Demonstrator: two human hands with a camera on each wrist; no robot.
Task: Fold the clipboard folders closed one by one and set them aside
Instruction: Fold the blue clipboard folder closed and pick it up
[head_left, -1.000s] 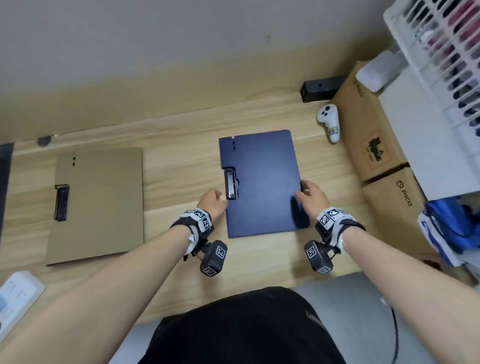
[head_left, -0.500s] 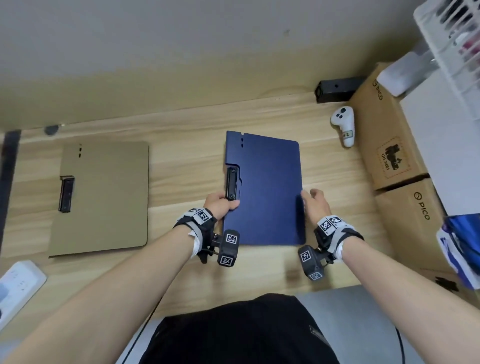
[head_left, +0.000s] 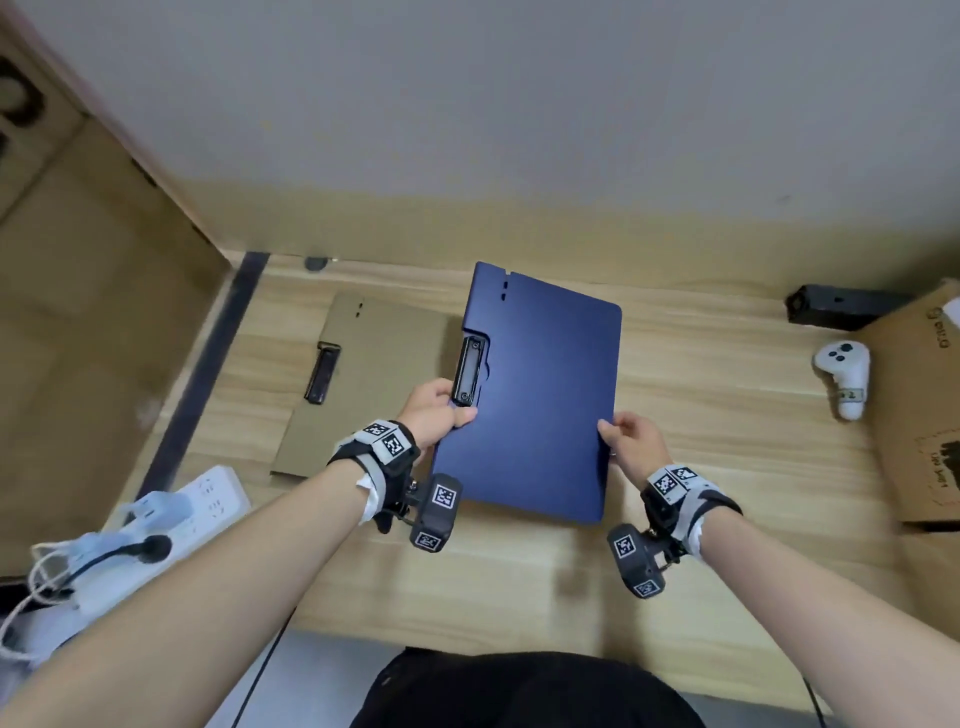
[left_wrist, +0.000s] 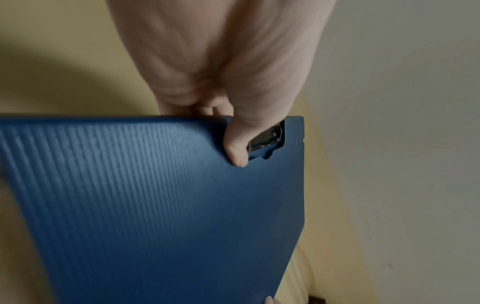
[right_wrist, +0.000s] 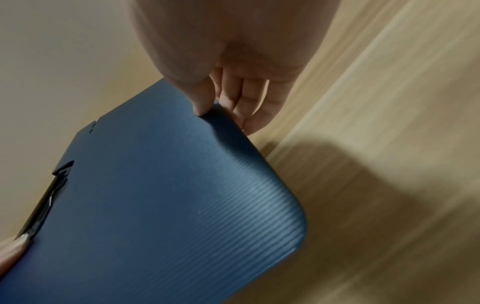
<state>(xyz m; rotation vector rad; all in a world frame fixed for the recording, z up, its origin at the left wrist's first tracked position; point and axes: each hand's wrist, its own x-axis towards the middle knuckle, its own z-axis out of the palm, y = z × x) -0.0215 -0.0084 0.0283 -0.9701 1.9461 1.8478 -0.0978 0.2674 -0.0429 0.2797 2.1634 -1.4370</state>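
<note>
A closed dark blue clipboard folder (head_left: 540, 395) (left_wrist: 161, 205) (right_wrist: 166, 195) is lifted off the wooden desk and tilted, held between both hands. My left hand (head_left: 434, 410) (left_wrist: 233, 131) grips its left edge beside the black metal clip (head_left: 467, 371), thumb on top and fingers under. My right hand (head_left: 631, 441) (right_wrist: 226, 102) pinches the right edge, thumb on the cover and fingers beneath. A closed tan clipboard folder (head_left: 374, 384) lies flat on the desk to the left, partly behind the blue one.
A white power strip (head_left: 171, 519) with plugs sits at the desk's front left. A white controller (head_left: 844, 376), a small black box (head_left: 841, 306) and a cardboard box (head_left: 919, 415) are on the right. The wall is close behind the desk (head_left: 701, 364).
Both hands have lifted the blue folder off the desk and carried it left, so it now overlaps the tan folder. My view has swung left as well.
</note>
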